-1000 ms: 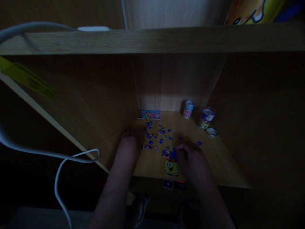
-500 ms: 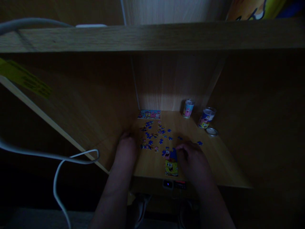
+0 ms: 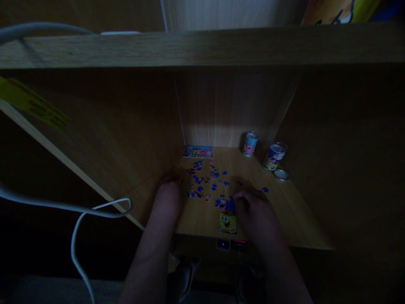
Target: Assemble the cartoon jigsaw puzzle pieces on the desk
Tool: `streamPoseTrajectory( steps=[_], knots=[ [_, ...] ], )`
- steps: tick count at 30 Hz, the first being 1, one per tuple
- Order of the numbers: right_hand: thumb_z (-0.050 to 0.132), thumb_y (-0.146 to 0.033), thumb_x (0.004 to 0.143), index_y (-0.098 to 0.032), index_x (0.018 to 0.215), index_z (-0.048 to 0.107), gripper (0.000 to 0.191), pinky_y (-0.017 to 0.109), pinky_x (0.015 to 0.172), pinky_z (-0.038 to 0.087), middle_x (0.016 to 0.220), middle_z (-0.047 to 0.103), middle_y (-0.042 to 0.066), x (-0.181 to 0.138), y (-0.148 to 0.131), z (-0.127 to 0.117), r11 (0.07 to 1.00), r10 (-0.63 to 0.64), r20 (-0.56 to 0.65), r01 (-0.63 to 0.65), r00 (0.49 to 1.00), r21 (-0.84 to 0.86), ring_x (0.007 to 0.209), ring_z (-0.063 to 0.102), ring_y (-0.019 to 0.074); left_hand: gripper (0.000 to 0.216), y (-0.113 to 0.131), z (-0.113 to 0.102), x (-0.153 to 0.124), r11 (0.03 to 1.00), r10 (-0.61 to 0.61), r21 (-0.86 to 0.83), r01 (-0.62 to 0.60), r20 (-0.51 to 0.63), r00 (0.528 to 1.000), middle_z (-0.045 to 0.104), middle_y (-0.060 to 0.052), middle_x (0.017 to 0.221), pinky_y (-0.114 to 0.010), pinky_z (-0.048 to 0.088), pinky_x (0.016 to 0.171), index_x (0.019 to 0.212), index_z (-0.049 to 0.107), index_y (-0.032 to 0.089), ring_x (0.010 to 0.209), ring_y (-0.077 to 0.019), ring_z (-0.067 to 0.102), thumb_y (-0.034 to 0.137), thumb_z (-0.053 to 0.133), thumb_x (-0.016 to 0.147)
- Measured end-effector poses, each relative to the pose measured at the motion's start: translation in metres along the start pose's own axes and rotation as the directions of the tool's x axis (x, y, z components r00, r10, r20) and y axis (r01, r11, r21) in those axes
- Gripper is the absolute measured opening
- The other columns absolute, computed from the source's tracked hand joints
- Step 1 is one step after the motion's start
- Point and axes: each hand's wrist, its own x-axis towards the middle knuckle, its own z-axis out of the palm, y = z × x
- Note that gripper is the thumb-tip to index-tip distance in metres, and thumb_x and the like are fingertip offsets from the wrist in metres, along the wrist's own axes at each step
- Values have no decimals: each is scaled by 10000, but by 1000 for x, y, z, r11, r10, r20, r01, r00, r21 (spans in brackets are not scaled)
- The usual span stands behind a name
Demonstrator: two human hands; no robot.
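A partly joined jigsaw puzzle (image 3: 228, 215) with a yellow cartoon face lies near the front edge of the wooden shelf board. My right hand (image 3: 255, 207) is beside it, fingers curled, with the index finger and thumb at the puzzle's upper right corner. Whether a piece sits in that pinch is too dark to tell. Loose jigsaw pieces (image 3: 200, 188), mostly blue, are scattered farther back. My left hand (image 3: 170, 190) rests at the left side wall, just left of the loose pieces; its fingers are mostly hidden behind the hand and in shadow.
At the back left lies a finished-looking picture strip (image 3: 198, 152). Two cartoon-printed tins, a small one (image 3: 249, 144) and a larger one (image 3: 274, 157), stand back right beside a round lid (image 3: 281, 175). An upper shelf edge (image 3: 202, 48) crosses above. A white cable (image 3: 76, 207) hangs at left.
My left hand has shifted very slightly, with a fingertip now showing toward the loose pieces. The right hand and the puzzle look the same.
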Motion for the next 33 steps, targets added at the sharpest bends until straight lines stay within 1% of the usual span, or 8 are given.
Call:
streamPoseTrajectory(
  steps=[4, 10, 15, 20, 23, 26, 30, 33],
  knots=[
    [561, -160, 1037, -255, 951, 759, 236, 426, 968, 554, 1026, 813, 63, 0, -2, -1, 1000, 3, 14, -3, 1000, -3, 1024, 750, 276, 407, 0, 1, -2, 999, -22, -25, 21, -34, 999, 813, -218, 1252, -484, 626, 1090, 1219, 844, 128, 1177, -365, 768, 81, 495, 1016],
    [577, -161, 1026, -258, 952, 773, 231, 417, 955, 554, 1017, 813, 60, 0, -1, 0, 1000, 3, -4, -3, 1000, -17, 1017, 749, 271, 328, 0, 4, 0, 998, -43, -39, 41, -48, 998, 779, -215, 1201, -464, 626, 1059, 1110, 815, 120, 1122, -339, 753, 105, 500, 1022],
    [564, -167, 1039, -254, 965, 769, 234, 437, 976, 560, 1028, 809, 65, -1, -1, 0, 1000, 6, 1, -6, 1000, -13, 1023, 747, 275, 311, 1, 5, 1, 998, -49, -30, 47, -68, 997, 772, -229, 1246, -495, 613, 1100, 1183, 795, 108, 1159, -360, 736, 165, 515, 1060],
    [557, -166, 1039, -255, 955, 758, 236, 439, 971, 565, 1015, 812, 66, -1, -2, -1, 1000, -12, -11, 12, 1000, -8, 1016, 752, 275, 301, 2, 6, 0, 1000, -20, -20, 19, -68, 998, 759, -238, 1158, -517, 611, 1093, 1076, 802, 104, 1134, -383, 723, 162, 507, 1047],
    [568, -151, 1025, -261, 963, 760, 229, 437, 982, 562, 1025, 816, 60, 0, -2, 0, 1000, -4, -5, 4, 1000, -13, 1030, 755, 274, 288, 1, 7, -1, 1000, -20, -26, 18, -81, 997, 752, -227, 1150, -509, 603, 1109, 1067, 794, 113, 1155, -379, 714, 153, 510, 1041],
    [571, -153, 1026, -263, 959, 762, 230, 438, 974, 560, 1020, 814, 62, 0, -2, 0, 1000, -2, -1, 2, 1000, -22, 1025, 752, 279, 275, 0, 7, -2, 998, -28, -51, 23, -104, 994, 756, -221, 1198, -497, 608, 1101, 1107, 782, 126, 1168, -369, 718, 143, 517, 1038],
    [572, -160, 1039, -259, 964, 766, 230, 440, 975, 555, 1015, 814, 64, 0, -1, 1, 1000, -8, -2, 8, 1000, -25, 1014, 753, 279, 258, 2, 3, 0, 994, -18, -113, 3, -128, 992, 780, -194, 1114, -491, 631, 1014, 1094, 778, 146, 1079, -358, 744, 158, 523, 1061],
    [579, -155, 1037, -262, 964, 768, 229, 436, 981, 553, 1029, 820, 60, -1, 0, 0, 1000, -12, 6, 12, 1000, -27, 1024, 752, 277, 240, 6, -4, -1, 983, 23, -177, -46, -131, 991, 811, -139, 1096, -453, 636, 994, 1118, 777, 191, 1048, -319, 766, 185, 538, 1100]
  ],
)
